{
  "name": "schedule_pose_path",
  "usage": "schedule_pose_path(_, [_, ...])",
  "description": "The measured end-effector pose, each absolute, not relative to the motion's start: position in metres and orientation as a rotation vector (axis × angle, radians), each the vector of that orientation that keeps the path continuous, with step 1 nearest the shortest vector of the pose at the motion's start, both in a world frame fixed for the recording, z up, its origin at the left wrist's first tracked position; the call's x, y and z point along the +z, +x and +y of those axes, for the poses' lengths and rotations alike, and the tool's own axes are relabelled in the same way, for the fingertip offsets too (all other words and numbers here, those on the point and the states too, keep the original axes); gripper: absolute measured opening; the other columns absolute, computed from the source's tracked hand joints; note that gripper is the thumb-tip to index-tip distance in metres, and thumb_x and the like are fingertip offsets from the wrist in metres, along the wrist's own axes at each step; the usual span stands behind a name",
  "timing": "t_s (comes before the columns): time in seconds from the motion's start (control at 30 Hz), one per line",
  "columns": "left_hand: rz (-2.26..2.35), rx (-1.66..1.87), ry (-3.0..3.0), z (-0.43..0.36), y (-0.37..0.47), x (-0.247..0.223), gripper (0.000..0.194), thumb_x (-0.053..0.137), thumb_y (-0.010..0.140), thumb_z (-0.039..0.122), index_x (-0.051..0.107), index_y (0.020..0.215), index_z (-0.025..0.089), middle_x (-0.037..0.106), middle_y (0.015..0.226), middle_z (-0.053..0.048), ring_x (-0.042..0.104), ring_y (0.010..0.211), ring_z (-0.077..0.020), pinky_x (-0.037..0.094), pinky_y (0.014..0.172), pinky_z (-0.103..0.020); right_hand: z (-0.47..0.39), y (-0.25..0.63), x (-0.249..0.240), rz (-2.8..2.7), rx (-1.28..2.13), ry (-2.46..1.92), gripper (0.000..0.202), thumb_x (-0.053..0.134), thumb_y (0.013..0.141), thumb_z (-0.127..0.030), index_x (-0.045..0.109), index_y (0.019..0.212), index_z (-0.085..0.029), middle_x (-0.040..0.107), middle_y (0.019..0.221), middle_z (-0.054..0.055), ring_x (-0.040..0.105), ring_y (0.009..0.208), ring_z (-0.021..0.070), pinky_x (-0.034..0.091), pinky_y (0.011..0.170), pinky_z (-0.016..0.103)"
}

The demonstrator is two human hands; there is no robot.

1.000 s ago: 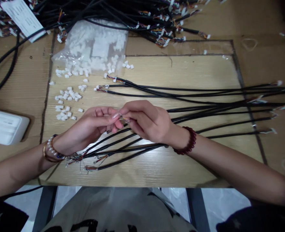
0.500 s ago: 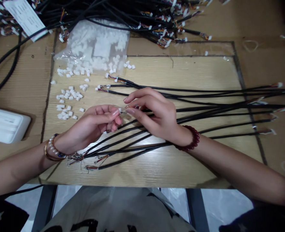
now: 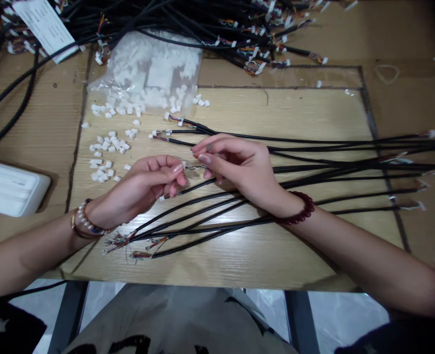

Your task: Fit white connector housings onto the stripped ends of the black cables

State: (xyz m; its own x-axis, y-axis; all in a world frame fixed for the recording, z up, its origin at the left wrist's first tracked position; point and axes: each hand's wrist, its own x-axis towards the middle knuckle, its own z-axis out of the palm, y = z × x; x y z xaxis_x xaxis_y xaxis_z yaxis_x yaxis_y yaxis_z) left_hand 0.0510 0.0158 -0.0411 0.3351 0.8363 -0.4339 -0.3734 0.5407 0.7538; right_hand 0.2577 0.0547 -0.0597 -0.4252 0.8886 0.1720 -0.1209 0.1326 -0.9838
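My left hand [image 3: 149, 179] pinches a small white connector [image 3: 184, 166] between thumb and fingertips. Thin wires [image 3: 194, 167] run from that connector toward my right hand [image 3: 235, 162]. The right thumb and index finger are closed on a wire whose tip is partly hidden by the fingers. Beneath both hands lie several black cables [image 3: 191, 207], their stripped ends [image 3: 119, 241] fanned with coloured wires at the lower left. A few more cables [image 3: 246, 136] with white connectors fitted lie just beyond my right hand.
Loose white connectors [image 3: 110, 143] are scattered left of the hands. Behind them lies a clear plastic bag [image 3: 154, 69] full of more. A large black cable bundle [image 3: 188, 19] with a paper label [image 3: 45, 29] fills the back. At left sits a white box-shaped device [image 3: 13, 187].
The right fingers have drawn slightly away from the connector and the thumb has shifted on the wire. More wire shows between the hands. The left hand keeps its pinch.
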Motion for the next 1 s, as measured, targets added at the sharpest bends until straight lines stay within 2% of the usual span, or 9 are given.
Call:
schedule_pose_path(0.3, [0.909,0.864,0.582,0.016,0.051,-0.042,0.020,0.093,0.071,0.017,0.075,0.075,0.010,0.071,0.064,-0.002,0.058,0.049,-0.0053,0.049,0.050,-0.012,0.058,0.259,-0.061,-1.375,1.734,-0.791,0.022,0.081,0.090,-0.031,0.073,0.077,-0.014,0.077,0.105,0.005,0.059,0.059,0.0036,0.040,0.043,0.015])
schedule_pose_path(0.43, [0.913,0.846,0.584,0.016,0.050,-0.042,0.026,0.096,0.069,0.021,0.073,0.073,0.009,0.070,0.064,-0.002,0.058,0.049,-0.0053,0.049,0.049,-0.013,0.059,0.259,-0.060,-1.372,1.761,-0.745,0.016,0.082,0.088,-0.026,0.075,0.079,-0.014,0.076,0.106,0.004,0.060,0.061,0.0030,0.041,0.045,0.014])
schedule_pose_path(0.57, [0.907,0.856,0.660,0.015,0.051,-0.044,0.026,0.091,0.077,0.028,0.072,0.079,0.010,0.071,0.070,-0.003,0.059,0.052,-0.0063,0.048,0.051,-0.014,0.056,0.258,-0.057,-1.440,1.704,-0.757,0.016,0.081,0.088,-0.026,0.074,0.080,-0.014,0.074,0.107,0.005,0.054,0.060,0.0029,0.044,0.046,0.015])
schedule_pose_path(0.67, [0.938,0.930,0.890,0.014,0.051,-0.044,0.026,0.086,0.085,0.034,0.070,0.095,0.015,0.071,0.080,-0.001,0.062,0.057,-0.0089,0.050,0.053,-0.018,0.055,0.258,-0.056,-1.445,1.689,-0.761,0.016,0.080,0.089,-0.026,0.074,0.080,-0.014,0.074,0.107,0.005,0.052,0.060,0.0028,0.046,0.049,0.015])
schedule_pose_path(0.77, [1.029,0.957,1.196,0.014,0.048,-0.044,0.026,0.084,0.088,0.030,0.067,0.106,0.021,0.071,0.095,-0.001,0.066,0.064,-0.0098,0.053,0.058,-0.020,0.054,0.258,-0.055,-1.421,1.674,-0.774,0.016,0.079,0.089,-0.024,0.073,0.078,-0.014,0.073,0.105,0.005,0.055,0.064,0.0039,0.046,0.050,0.015])
schedule_pose_path(0.83, [1.094,0.954,1.374,0.014,0.044,-0.047,0.024,0.083,0.088,0.029,0.069,0.106,0.021,0.071,0.099,-0.002,0.067,0.066,-0.0101,0.053,0.056,-0.020,0.054,0.258,-0.055,-1.406,1.675,-0.787,0.016,0.079,0.089,-0.024,0.072,0.077,-0.014,0.073,0.104,0.005,0.057,0.068,0.0052,0.046,0.050,0.014])
schedule_pose_path(0.9, [1.124,1.003,1.555,0.015,0.040,-0.051,0.018,0.079,0.092,0.029,0.071,0.104,0.021,0.070,0.093,-0.002,0.065,0.065,-0.0109,0.051,0.054,-0.021,0.054,0.258,-0.054,-1.401,1.683,-0.803,0.017,0.079,0.088,-0.025,0.072,0.077,-0.014,0.072,0.106,0.005,0.059,0.070,0.0060,0.046,0.050,0.014])
schedule_pose_path(1.0, [1.131,1.050,1.887,0.017,0.036,-0.054,0.010,0.075,0.095,0.027,0.074,0.102,0.020,0.072,0.093,-0.004,0.067,0.072,-0.0134,0.054,0.062,-0.024,0.054,0.258,-0.053,-1.417,1.671,-0.828,0.019,0.080,0.088,-0.028,0.072,0.076,-0.014,0.072,0.106,0.006,0.056,0.067,0.0057,0.043,0.048,0.015])
